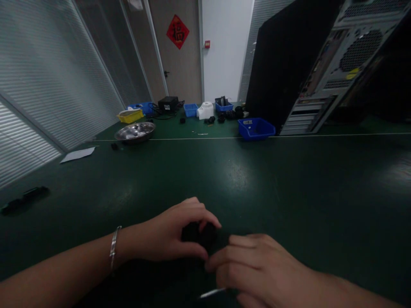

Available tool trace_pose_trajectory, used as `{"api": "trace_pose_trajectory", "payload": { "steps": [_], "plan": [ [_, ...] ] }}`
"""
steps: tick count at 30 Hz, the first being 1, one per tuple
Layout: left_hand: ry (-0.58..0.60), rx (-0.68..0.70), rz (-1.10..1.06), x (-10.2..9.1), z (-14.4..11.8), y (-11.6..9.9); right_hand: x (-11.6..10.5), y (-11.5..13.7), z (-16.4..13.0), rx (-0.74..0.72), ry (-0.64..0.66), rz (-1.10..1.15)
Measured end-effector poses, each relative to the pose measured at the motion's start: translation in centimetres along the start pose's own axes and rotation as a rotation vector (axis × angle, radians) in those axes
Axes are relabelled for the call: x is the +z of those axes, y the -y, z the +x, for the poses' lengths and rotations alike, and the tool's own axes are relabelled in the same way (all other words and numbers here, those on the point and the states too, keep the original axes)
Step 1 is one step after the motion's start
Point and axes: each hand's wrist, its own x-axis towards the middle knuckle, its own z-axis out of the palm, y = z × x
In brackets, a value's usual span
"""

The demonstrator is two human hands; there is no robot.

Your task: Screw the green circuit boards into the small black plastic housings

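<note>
My left hand [178, 229], with a silver bracelet [113, 250] on the wrist, curls its thumb and fingers round a dark rounded part [208, 235] just above the green tabletop. The part is black and poorly lit, so its exact kind does not show. Close on the right, my right hand [257, 265] is closed, its fingertips near my left thumb. From under its fingers a thin, pale metal shaft [212, 293] sticks out to the left. The rest of that slim tool is hidden by the hand.
Across the green table [192, 171] runs a white line. A metal bowl [135, 132], yellow tray [130, 116], blue bin [256, 128] and white device [205, 110] stand far off. A black computer case [289, 55] rises at right; dark parts [25, 199] and paper [77, 154] lie left.
</note>
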Motion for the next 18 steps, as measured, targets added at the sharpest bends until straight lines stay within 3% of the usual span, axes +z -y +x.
{"api": "trace_pose_trajectory", "payload": {
  "steps": [3, 12, 18],
  "plan": [
    [-0.046, -0.016, -0.065, 0.13, -0.07, 0.22, 0.19, 0.43, 0.24, -0.003, -0.024, -0.104],
    [-0.104, -0.04, -0.111, 0.28, -0.19, 0.57, 0.32, -0.43, -0.04, 0.133, -0.044, -0.035],
    [-0.114, -0.033, -0.107, 0.48, -0.22, 0.6, 0.5, -0.48, 0.0, 0.143, -0.036, -0.017]
  ]
}}
